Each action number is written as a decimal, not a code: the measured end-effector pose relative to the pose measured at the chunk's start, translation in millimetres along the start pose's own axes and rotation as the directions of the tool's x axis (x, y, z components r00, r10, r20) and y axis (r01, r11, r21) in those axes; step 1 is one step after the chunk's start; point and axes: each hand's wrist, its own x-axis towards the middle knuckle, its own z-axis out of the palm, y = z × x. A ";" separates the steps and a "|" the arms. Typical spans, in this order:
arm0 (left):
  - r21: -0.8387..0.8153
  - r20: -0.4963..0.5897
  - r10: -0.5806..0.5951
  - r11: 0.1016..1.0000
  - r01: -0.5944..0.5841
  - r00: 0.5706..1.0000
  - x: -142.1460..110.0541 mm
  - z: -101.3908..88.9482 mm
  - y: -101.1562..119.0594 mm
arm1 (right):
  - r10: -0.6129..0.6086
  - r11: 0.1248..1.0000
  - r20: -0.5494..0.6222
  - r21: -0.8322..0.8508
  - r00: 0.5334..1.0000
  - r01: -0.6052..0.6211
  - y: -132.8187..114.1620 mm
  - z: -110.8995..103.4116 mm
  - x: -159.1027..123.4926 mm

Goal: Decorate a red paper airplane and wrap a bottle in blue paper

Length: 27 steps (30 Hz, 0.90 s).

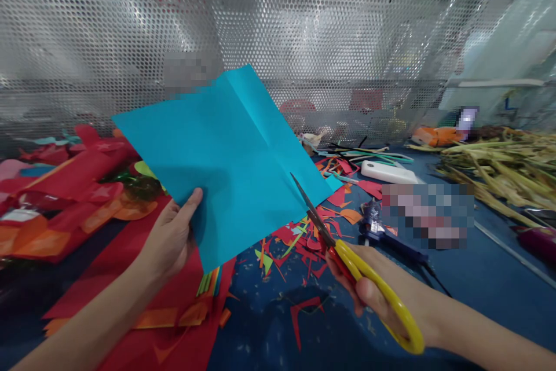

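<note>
Head view: left hand (170,238) pinches blue paper (221,151) between hands; right hand (390,270) grips scissors (323,228).

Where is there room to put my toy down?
Bare blue table shows between the glue gun and the thin pale strip. Scraps crowd the middle by the blue sheet, and red paper covers much of the left.

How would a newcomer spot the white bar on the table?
Below the perforated screen, find the blue table, right of the blue sheet. There the white bar lies just beyond the dark glue gun. Rounded and thick, with a dark spot near its left end, it stands out from the thin cords behind it.
</note>
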 end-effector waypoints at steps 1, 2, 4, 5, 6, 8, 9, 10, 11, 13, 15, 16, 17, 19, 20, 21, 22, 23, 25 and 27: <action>-0.003 -0.002 0.002 1.000 -0.002 1.000 -0.4 0.3 0.1 | -0.002 1.000 0.003 0.009 1.000 0.002 1.5 -0.3 0.6; -0.006 -0.004 0.004 1.000 -0.004 1.000 -0.8 0.5 0.3 | -0.007 1.000 0.007 0.017 1.000 0.007 3.1 -0.6 1.1; -0.011 -0.005 0.005 1.000 -0.005 1.000 -1.1 0.8 1.0 | -0.018 1.000 0.013 0.022 1.000 0.018 7.1 -0.7 1.7; -0.013 -0.004 0.003 1.000 -0.003 1.000 -1.1 0.8 1.4 | -0.021 1.000 0.009 0.022 1.000 0.021 9.4 -0.4 1.8; -0.013 -0.004 0.000 1.000 -0.001 1.000 -1.2 0.9 2.0 | -0.023 1.000 0.008 0.021 1.000 0.023 12.0 -0.1 1.9; -0.013 -0.002 -0.008 1.000 0.008 1.000 -1.1 1.1 3.0 | -0.025 1.000 0.006 0.019 1.000 0.025 17.2 1.0 2.1; -0.014 -0.004 -0.009 1.000 0.009 1.000 -1.1 1.2 3.4 | -0.023 1.000 0.002 0.019 1.000 0.023 19.4 1.7 2.3; -0.014 -0.005 -0.010 1.000 0.010 1.000 -1.0 1.2 3.6 | -0.017 1.000 -0.001 0.024 1.000 0.017 21.1 2.4 2.6; -0.014 -0.005 -0.012 1.000 0.012 1.000 -0.9 1.3 3.6 | -0.005 0.999 -0.001 0.033 1.000 0.005 22.0 3.1 3.1; -0.013 -0.001 -0.013 1.000 0.013 1.000 -0.7 1.1 3.0 | 0.031 0.997 -0.001 0.064 1.000 -0.031 21.1 4.4 4.4; -0.011 0.008 -0.012 1.000 0.012 1.000 -0.3 0.7 1.9 | 0.083 0.992 0.002 0.095 0.997 -0.083 17.4 5.4 5.9; -0.008 0.012 -0.010 1.000 0.010 1.000 0.0 0.4 1.3 | 0.108 0.988 0.004 0.106 0.994 -0.108 15.2 5.7 6.5; -0.006 0.016 -0.007 1.000 0.007 1.000 0.3 0.0 0.7 | 0.136 0.985 0.005 0.110 0.991 -0.136 13.2 5.9 6.9; 0.000 0.022 -0.005 1.000 0.005 1.000 1.0 -1.3 -0.2 | 0.179 0.978 0.011 0.102 0.984 -0.179 10.8 5.5 6.8; 0.004 0.024 -0.006 1.000 0.006 1.000 1.3 -2.1 -0.5 | 0.195 0.976 0.021 0.092 0.981 -0.196 10.4 4.9 6.4; 0.010 0.026 -0.010 1.000 0.010 1.000 1.6 -3.1 -0.8 | 0.200 0.976 0.031 0.080 0.979 -0.201 10.3 4.0 5.7; 0.017 0.027 -0.015 1.000 0.015 1.000 1.8 -4.1 -1.2 | 0.185 0.980 0.040 0.063 0.982 -0.187 10.3 2.8 4.9; 0.025 0.027 -0.022 0.999 0.021 0.999 1.9 -5.3 -1.6 | 0.155 0.987 0.046 0.035 0.987 -0.157 10.1 1.4 4.1; 0.040 0.029 -0.034 0.999 0.033 0.999 1.7 -7.2 -2.6 | 0.066 0.996 0.039 -0.061 0.997 -0.063 8.4 -2.2 2.9; 0.051 0.037 -0.040 0.998 0.039 0.998 0.8 -8.3 -4.1 | -0.026 0.982 0.020 -0.188 0.999 0.030 5.4 -6.1 2.3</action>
